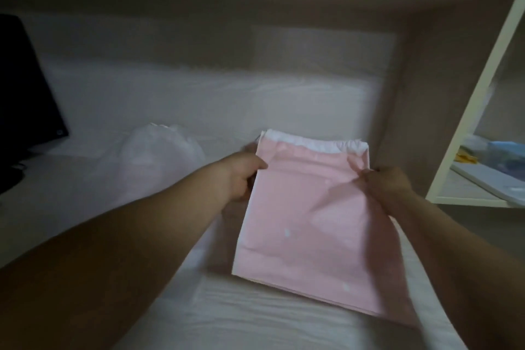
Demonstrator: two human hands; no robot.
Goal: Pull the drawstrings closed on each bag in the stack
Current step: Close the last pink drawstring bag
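Both of your hands have a closed grip on the top pink bag [306, 216]: your left hand [241, 176] pinches its left edge just below the white drawstring band [315, 146], and your right hand [389, 183] bunches the fabric at its right edge, lifting that side so it creases. The bag lies on the stack of pink bags [255, 278], whose lower layers show along the near edge, on the white bed sheet [255, 321] towards the right side, near the shelf upright [466, 122]. A gathered white bag [159, 150] sits on the sheet to the left, near a dark monitor [25, 88].

The cord ends are not visible, so I cannot tell whether either hand holds one. That seems the main risk: pull on cloth instead of cord and the mouth will stay open while the bag slides off the stack. The layers are thin and lie flush, so your right hand's pinch may catch two bags and drag the one beneath askew. An uneven pull from one side would probably jam the band.
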